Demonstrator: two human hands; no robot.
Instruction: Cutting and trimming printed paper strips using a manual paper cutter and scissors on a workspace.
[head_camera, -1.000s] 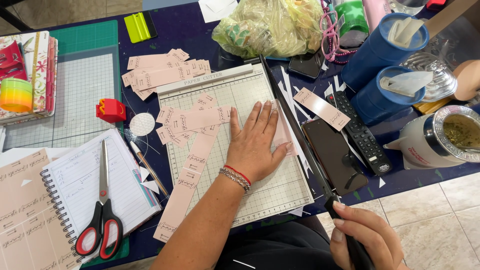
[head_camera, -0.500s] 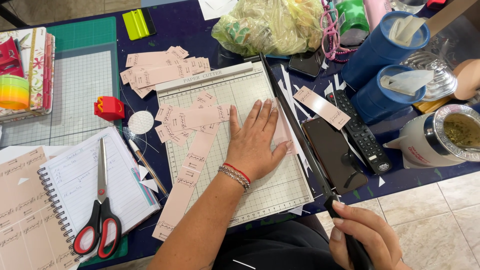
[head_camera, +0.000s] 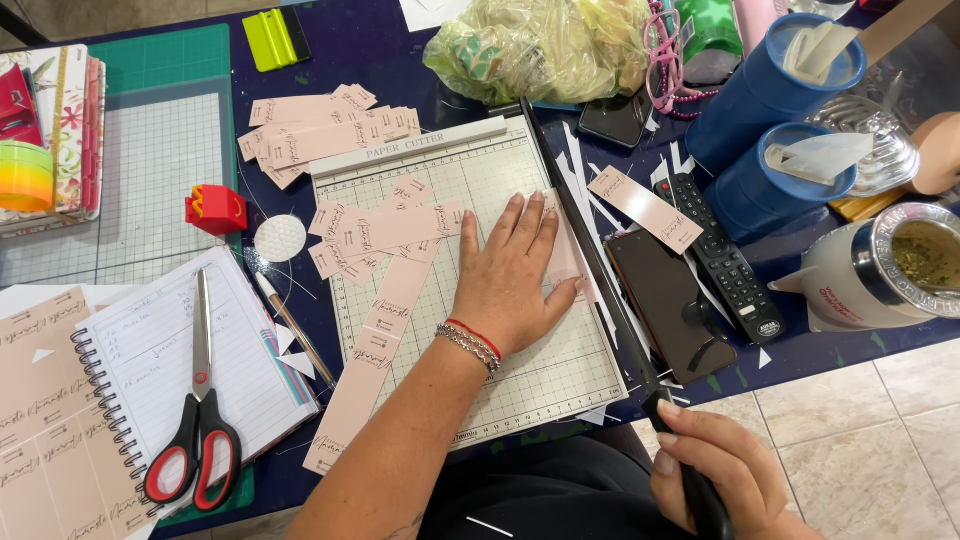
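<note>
At the left edge lies a spiral-bound lined notebook with red-and-black-handled scissors resting across it, blades pointing away from the person; beyond it sit a green gridded cutting mat, a small red block and a round white disc. Toward the middle, a white gridded paper cutter carries a scatter of matte pale pink paper strips, some stacked, one long strip trailing off its near edge. Flat on the cutter's bed, the left hand is spread open with fingers together, palm pressing a pink sheet against the blade rail; it grips nothing, and thin bracelets circle the wrist. At the near right, the right hand is curled tightly around the black handle of the cutter arm, which runs down along the bed's right side. Further right lie a glossy black phone, a black remote, two blue cylindrical cups and a white vessel with a metal rim
</note>
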